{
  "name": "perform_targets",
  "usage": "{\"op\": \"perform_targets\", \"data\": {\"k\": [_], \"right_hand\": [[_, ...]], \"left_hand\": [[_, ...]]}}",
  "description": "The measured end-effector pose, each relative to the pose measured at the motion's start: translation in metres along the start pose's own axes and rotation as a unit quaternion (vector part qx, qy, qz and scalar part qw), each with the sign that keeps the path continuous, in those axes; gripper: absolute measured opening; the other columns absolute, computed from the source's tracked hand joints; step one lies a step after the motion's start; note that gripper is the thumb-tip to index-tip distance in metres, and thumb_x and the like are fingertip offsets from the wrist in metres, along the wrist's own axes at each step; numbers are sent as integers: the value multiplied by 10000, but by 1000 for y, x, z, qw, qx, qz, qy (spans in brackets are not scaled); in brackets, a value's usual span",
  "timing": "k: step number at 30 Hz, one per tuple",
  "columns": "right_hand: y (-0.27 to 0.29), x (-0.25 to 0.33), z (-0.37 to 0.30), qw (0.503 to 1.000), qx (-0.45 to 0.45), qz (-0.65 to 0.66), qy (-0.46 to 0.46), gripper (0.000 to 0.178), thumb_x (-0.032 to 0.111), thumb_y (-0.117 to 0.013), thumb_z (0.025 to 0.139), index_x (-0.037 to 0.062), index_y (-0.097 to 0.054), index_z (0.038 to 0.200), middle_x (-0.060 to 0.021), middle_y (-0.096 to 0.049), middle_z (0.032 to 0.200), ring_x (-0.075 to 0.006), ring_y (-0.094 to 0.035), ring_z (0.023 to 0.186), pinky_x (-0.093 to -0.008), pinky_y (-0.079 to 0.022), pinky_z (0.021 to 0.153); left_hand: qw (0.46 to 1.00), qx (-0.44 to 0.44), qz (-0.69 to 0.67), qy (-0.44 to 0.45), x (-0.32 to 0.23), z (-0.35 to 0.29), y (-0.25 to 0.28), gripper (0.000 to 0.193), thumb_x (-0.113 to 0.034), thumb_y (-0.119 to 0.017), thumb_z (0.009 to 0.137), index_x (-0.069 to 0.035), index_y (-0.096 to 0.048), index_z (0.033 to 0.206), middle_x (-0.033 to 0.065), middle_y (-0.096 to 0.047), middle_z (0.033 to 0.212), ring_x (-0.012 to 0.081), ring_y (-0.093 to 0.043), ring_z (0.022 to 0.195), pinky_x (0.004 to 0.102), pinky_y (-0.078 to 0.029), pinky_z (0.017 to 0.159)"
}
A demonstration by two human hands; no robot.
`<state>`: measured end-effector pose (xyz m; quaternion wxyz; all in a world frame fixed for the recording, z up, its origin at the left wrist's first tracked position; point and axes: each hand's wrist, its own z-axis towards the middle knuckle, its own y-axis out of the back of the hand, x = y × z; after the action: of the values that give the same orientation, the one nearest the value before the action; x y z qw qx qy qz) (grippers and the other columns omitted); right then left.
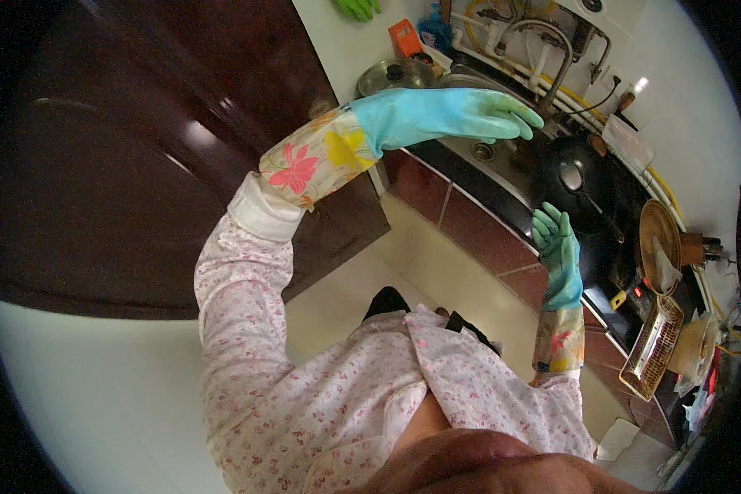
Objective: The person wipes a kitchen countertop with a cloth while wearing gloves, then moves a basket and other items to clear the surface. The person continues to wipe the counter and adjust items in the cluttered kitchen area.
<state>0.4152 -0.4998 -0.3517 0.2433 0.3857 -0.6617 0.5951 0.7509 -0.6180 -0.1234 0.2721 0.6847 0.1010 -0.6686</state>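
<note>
Both of my hands wear long turquoise rubber gloves with flowered cuffs. My left hand (482, 115) stretches over the sink (502, 169), fingers straight and pointing right, with nothing in it. Beneath it the metal drain (482, 152) shows in part. Lower and to the right, my right hand (556, 239) is raised in front of the counter edge, fingers apart and lightly bent, also holding nothing. It is nearest to a black wok (558, 156) at the sink's right side. A metal ladle (571, 176) rests in the wok, its handle slanting down to the right.
A curved faucet (570, 51) rises behind the sink. A lidded pot (383, 78), an orange box (404, 38) and a blue bottle (434, 33) stand left. Along the right wall are a round board (659, 222) and a wire basket (640, 375). A dark brown panel (140, 181) fills the left.
</note>
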Motion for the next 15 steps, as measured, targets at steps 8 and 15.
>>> {"op": "perform_targets", "data": {"k": [8, 15], "right_hand": [[-70, -40, 36, 993, -115, -24, 32, 592, 479, -510, 1082, 15, -547, 1447, -124, -704, 1267, -190, -695, 1073, -323, -563, 939], [-95, -59, 58, 992, -122, -26, 20, 575, 471, -512, 1080, 43, -534, 1463, -108, -718, 1246, -181, -713, 1046, -319, -589, 901]], "left_hand": [[997, 66, 21, 28, 35, -58, 111, 470, -207, -556, 1070, -110, -496, 1526, 48, -599, 1447, 143, -528, 1337, 346, -418, 1124], [994, 96, 37, -39, 68, -85, 162, 447, -107, -553, 1058, -61, -515, 1501, 81, -608, 1429, 158, -554, 1328, 341, -433, 1119]]}}
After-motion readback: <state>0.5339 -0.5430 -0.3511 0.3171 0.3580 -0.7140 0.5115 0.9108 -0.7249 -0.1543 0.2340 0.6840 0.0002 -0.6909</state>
